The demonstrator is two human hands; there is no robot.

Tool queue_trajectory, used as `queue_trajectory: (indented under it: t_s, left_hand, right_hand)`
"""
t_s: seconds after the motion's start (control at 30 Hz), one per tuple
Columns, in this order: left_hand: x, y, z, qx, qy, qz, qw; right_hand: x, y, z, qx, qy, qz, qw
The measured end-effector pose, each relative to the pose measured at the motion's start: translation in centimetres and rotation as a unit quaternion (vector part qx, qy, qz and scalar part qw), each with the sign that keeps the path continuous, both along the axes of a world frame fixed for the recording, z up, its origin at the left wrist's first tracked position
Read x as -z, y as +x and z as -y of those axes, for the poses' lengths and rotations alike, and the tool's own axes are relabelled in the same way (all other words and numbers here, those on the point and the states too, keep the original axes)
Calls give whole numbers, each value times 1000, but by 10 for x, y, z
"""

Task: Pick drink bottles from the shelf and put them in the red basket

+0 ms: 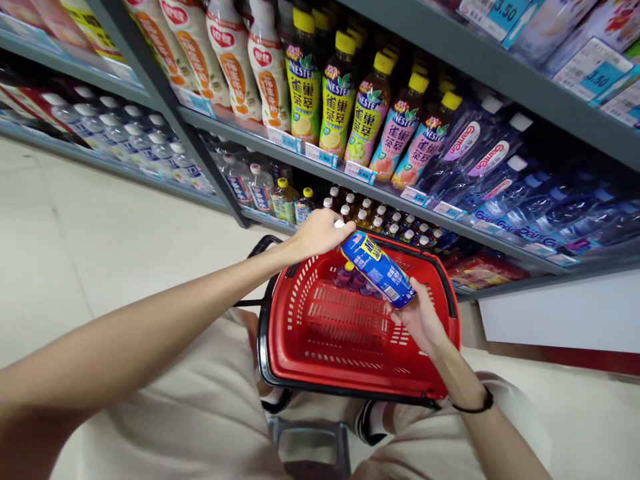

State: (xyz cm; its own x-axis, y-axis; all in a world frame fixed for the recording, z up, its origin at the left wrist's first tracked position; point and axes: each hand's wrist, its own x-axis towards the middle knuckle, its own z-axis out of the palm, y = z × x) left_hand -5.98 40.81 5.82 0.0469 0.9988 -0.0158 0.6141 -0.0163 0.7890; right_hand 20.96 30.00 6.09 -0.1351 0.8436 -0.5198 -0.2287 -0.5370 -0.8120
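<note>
A blue-labelled drink bottle point(377, 269) is held tilted above a red shopping basket point(325, 377), its white cap up and to the left. My left hand point(323, 233) is closed around the cap end. Fingers of my right hand point(420, 317) wrap the bottle's base from the right. Inside the basket, against its far wall, lie several small purple drink bottles point(345, 275), one with a yellow cap; the held bottle partly hides them. The basket's black handle point(263, 333) hangs down on its left and near sides.
Ahead, a shelf unit holds yellow-capped iced tea bottles point(337, 100), white bottles with orange print point(235, 60) and clear water bottles point(525, 213). Small white-capped bottles point(380, 217) stand on the low shelf behind the basket. My knees flank the basket, with a grey stool point(343, 443) below.
</note>
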Motion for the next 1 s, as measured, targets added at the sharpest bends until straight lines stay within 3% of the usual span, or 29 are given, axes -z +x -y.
queue_trajectory:
  t_s: [0.1,0.33,0.53,0.73,0.83,0.9,1.0]
  left_hand:
    - [-2,-1,1,-15,3,-8,1000]
    - [-5,-5,-3,-20,32,8,999]
    - [-8,-8,-1,-19,40,16,999]
    - [-9,-8,0,-22,40,18,999]
    - [-8,-8,0,-21,34,20,999]
    - [-7,-8,0,-15,34,22,999]
    - [-7,-6,2,-1,51,16,999]
  right_hand:
    - [4,-1,0,24,-1,11,1000]
    - [-1,-3,2,-47,15,-15,999]
    - [4,-3,2,-112,-42,-19,993]
    - [7,-3,5,-123,-1,-1,992]
    - [8,-2,6,-143,-36,-10,989]
    - [10,-4,6,-132,-49,-23,990]
    - [13,-9,6,-39,-8,-24,999]
